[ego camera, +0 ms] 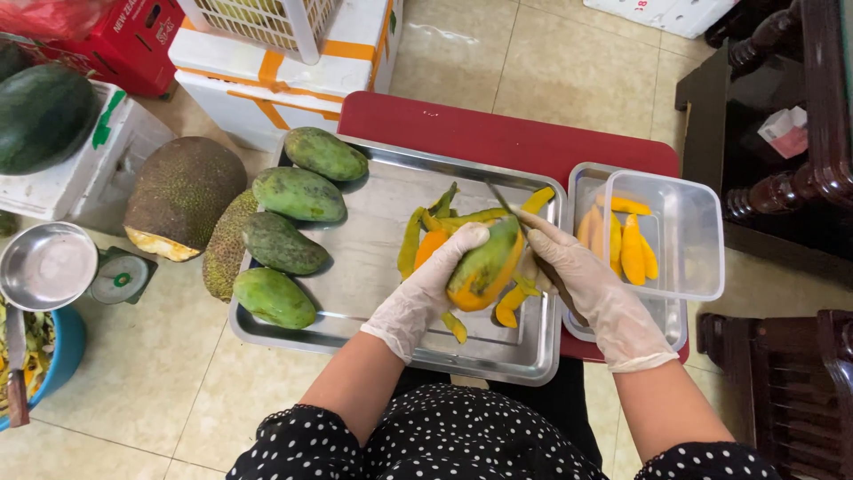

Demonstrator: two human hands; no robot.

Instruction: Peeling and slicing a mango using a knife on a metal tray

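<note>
Gloved left hand (pixel 433 283) fingers clasping half-peeled mango (pixel 484 265), right hand (pixel 582 277) gripping thin knife (pixel 499 197), over steel tray (pixel 373 267).

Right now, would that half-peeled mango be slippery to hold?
Probably. The mango shows bare, wet-looking orange flesh where the left hand grips it, so it may slide against the glove. It looks soft and apt to bruise. Its rounded shape could roll on the smooth metal tray.
</note>
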